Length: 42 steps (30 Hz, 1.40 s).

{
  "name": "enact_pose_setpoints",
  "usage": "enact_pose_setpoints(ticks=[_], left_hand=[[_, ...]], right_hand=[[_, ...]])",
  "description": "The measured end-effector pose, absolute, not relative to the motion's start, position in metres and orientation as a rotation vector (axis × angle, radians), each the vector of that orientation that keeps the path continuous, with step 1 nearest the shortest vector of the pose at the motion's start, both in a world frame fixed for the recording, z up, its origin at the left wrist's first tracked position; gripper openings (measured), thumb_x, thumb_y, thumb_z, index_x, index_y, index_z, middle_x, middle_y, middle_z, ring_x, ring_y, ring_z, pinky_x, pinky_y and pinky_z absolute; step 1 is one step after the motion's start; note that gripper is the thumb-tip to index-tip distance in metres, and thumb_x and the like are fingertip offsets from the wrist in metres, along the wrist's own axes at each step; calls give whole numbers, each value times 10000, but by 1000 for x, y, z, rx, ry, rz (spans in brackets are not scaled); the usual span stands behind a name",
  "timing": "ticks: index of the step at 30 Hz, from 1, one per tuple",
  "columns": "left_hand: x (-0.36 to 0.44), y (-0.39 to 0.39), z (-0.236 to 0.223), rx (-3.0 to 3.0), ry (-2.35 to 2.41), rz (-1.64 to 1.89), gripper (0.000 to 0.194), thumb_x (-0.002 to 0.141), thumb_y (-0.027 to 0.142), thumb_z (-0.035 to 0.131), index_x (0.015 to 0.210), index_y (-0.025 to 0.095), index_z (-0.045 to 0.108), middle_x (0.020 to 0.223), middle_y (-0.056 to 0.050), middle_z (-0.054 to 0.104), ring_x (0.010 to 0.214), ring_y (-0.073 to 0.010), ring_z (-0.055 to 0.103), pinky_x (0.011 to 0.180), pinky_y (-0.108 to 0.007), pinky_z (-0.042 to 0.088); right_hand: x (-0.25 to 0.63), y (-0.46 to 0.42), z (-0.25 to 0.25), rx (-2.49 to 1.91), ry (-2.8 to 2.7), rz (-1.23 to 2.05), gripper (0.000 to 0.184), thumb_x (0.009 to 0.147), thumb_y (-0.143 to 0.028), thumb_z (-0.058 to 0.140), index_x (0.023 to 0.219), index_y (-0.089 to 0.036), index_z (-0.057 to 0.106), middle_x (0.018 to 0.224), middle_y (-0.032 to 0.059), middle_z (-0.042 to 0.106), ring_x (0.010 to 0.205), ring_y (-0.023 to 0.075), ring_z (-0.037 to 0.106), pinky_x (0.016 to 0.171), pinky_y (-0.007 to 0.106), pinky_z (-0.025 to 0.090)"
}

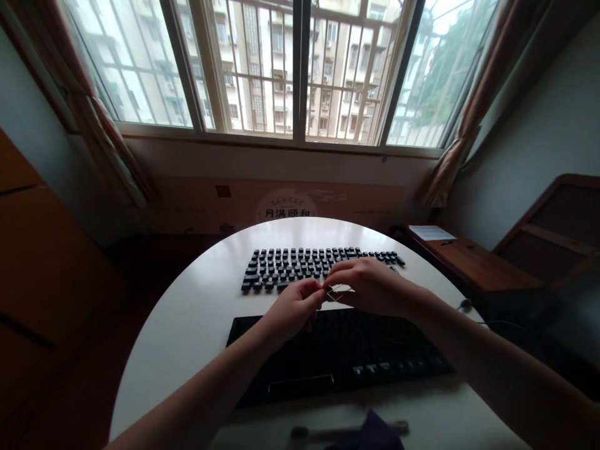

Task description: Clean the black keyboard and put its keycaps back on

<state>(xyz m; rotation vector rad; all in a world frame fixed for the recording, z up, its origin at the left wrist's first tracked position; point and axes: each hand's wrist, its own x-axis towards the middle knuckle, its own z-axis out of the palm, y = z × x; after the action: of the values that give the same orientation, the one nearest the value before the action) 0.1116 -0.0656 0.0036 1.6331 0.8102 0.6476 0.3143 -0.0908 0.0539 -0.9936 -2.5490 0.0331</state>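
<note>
Hands meet fingertip to fingertip over the middle of the round white bench (178, 325), with a thin wire piece (335, 296) between them. The left hand (293, 309) is closed in a narrow pinch at the wire's left end. The right hand (370, 284) arches over from the right, its fingertips drawn in against the left ones and the wire's other end running under its palm, so both seem to have hold of it. Its bent, angular outline shows in the gap between them, though the exact grip is partly hidden by the fingers.

Directly beneath and to the near side lies a black keyboard-like board (290, 359), its long axis running left to right; the left hand overlaps its far edge in the view, while the right forearm crosses over its right part. Some small pale shapes (372, 369) sit in a row along its near right side, too blurred to name. On the far side, loose dark keycaps (251, 278) are spread in rows roughly parallel to the board. The right hand is the nearer to them, overlapping the near right rows. At the near edge are a purple cloth-like thing (377, 431) and a dark rod-like thing (300, 432), both apart from the hands.
</note>
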Motion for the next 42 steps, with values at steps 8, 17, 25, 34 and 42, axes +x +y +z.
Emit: enact_pose_setpoints(ticks=[8,17,25,34,42], left_hand=[[106,-61,4,2151,1122,538,419,968,503,357,811,198,598,753,-34,619,662,-186,567,559,-291,371],[107,-74,1,2604,1182,126,366,947,448,480,725,213,653,736,-50,689,705,-222,621,578,-309,301],[108,-72,-1,2644,1185,101,372,957,460,477,751,211,661,752,-54,697,714,-228,632,575,-309,315],[110,-72,0,2631,1175,79,385,937,508,501,761,212,673,766,-56,708,728,-235,640,573,-319,332],[109,-72,0,2632,1169,70,392,936,519,495,757,216,668,772,-51,708,716,-221,622,572,-317,306]], right_hand=[[334,-31,33,-1146,-2429,187,98,867,-228,745,950,-186,774,926,51,724,754,146,654,682,236,452],[342,-3,-30,-1337,-2474,148,112,852,-232,721,934,-205,793,925,56,760,847,196,684,750,263,464],[336,-4,-32,-1420,-2474,100,114,863,-244,695,907,-222,797,875,38,772,813,191,681,721,257,437],[335,-6,-30,-1463,-2471,49,139,874,-261,691,951,-214,796,933,59,777,858,208,691,740,266,445],[334,-9,-30,-1441,-2472,-19,151,868,-273,703,983,-224,788,977,50,772,893,215,700,757,271,464]])
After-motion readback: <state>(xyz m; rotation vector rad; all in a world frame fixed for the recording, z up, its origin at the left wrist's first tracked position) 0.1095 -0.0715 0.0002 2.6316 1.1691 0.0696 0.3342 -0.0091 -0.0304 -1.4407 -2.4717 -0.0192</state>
